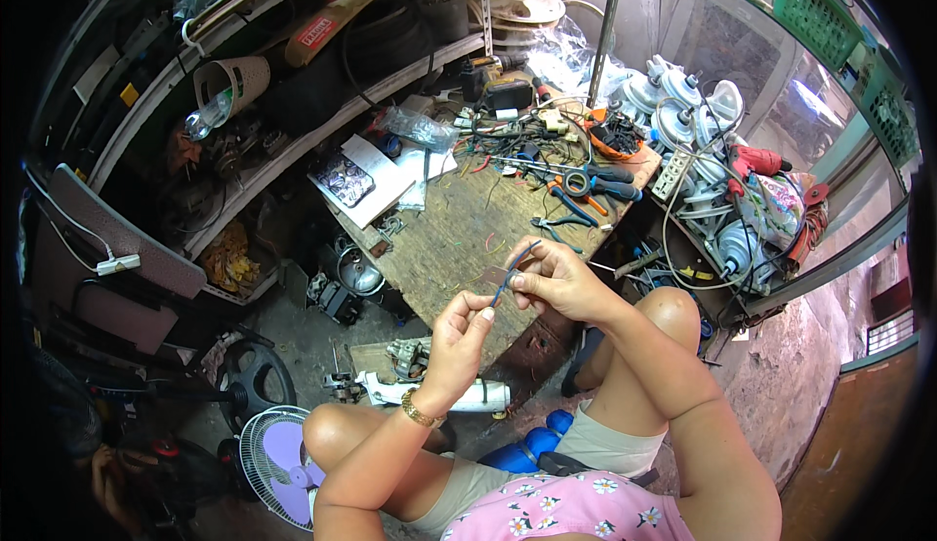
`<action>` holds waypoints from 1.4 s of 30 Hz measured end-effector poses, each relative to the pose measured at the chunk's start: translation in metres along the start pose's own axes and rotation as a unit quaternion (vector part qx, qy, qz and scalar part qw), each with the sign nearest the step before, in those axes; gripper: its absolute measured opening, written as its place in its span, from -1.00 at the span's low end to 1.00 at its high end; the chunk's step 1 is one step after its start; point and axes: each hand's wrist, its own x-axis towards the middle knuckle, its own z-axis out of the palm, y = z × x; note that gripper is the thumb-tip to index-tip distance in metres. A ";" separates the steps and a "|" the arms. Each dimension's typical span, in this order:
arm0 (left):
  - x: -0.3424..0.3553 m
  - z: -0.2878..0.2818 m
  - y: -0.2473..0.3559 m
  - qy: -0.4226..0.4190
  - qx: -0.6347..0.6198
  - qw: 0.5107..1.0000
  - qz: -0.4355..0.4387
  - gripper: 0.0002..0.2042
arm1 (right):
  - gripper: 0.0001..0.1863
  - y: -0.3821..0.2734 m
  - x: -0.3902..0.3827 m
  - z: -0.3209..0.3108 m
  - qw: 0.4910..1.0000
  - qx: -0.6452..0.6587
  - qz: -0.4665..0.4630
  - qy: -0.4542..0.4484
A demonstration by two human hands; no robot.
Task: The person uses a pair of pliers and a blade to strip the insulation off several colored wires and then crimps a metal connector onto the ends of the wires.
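1. Because the thin blue strip (501, 294) looks limp, it is probably pinched at two points to keep it steady: the left hand (466, 320) grasps its lower end between thumb and fingers, and the right hand (547, 275) grips it farther up, with a tip rising past the fingers.
2. The strip is in the air between the hands, above the near edge of the surface (439, 224), perhaps for a close look. Whether the small brown patch (495, 276) beside it belongs to it, I cannot tell.
3. Just beyond the right hand lie pliers (559, 221), jaws spread, likely left there for easy reach; past them is a round black tape roll (577, 185).
4. Farther beyond the hands, a wire tangle (522, 141) mixes thin, bendy strands.
5. Beyond and left of the left hand, a phone (345, 183) with a patterned back rests on smooth white paper (376, 195), seemingly set aside from the tools.
6. The surface is scuffed, grainy wood. Below the left hand, its wrist wears a gold-coloured linked band (420, 407); farther left stands a fan (286, 453) with rounded purple blades inside a wire cage.
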 end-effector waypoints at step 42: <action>-0.015 -0.001 -0.003 -0.036 -0.132 0.981 -0.139 -0.89 | -0.56 -0.032 -0.028 -0.045 0.996 -0.014 -0.035 0.086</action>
